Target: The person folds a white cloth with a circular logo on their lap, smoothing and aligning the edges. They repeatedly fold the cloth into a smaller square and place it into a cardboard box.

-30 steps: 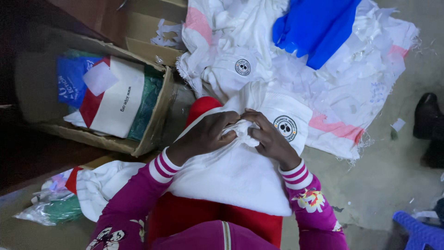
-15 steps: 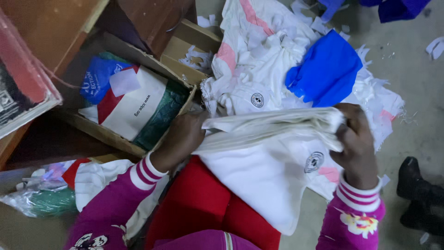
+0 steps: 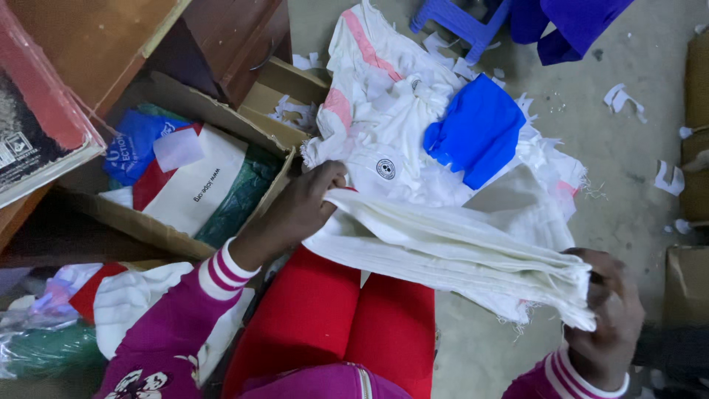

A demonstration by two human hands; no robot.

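Hands at both ends: your left hand (image 3: 299,210) pinches one end of the folded white cloth (image 3: 450,255), your right hand (image 3: 605,314) grips the other end closed. Cloth stretches above your red-clad legs (image 3: 347,318), just before the white garment pile (image 3: 413,125) with its blue piece (image 3: 473,129); cardboard box (image 3: 185,177) to your left.

A white cloth (image 3: 450,251) lies over red trousers (image 3: 332,318); the sleeves (image 3: 185,325) are magenta (cuffs striped white); a blue cloth (image 3: 473,137).
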